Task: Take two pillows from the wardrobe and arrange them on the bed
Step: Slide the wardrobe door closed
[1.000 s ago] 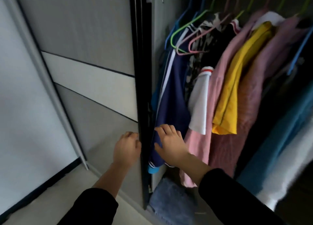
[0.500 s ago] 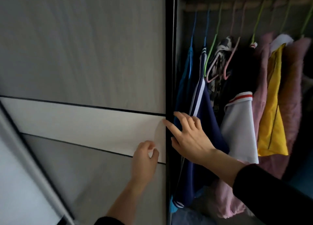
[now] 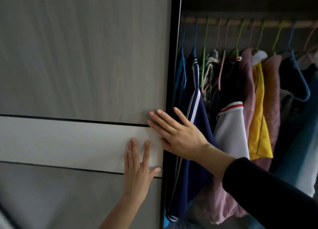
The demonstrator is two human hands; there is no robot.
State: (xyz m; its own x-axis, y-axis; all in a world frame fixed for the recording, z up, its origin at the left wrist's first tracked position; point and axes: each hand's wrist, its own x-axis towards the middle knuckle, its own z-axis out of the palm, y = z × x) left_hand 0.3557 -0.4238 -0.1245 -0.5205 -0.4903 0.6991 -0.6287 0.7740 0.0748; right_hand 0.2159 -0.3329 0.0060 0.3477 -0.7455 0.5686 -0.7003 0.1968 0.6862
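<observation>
both hands are flat against the sliding wardrobe door, fingers spread and gripping nothing. the left hand lies palm-down on the pale white band that runs across the grey wood-grain panel, fingertips pointing up, thumb out toward the door's dark edge. the right hand reaches across from a black sleeve, its palm near the door's black frame, the fingers splayed over the seam where the grey panel meets the white band, one finger lying across the frame edge.

to the right of the frame the wardrobe stands open. a wooden rail carries coloured hangers: blue, green, pink. under them hang a navy jacket with white stripes, a white top with red trim, a pink fleecy garment, a yellow shirt and darker clothes farther right, all packed close together.

no pillows show in the open part of the wardrobe from here; the lower part is in deep shadow and i cannot tell what lies there.
</observation>
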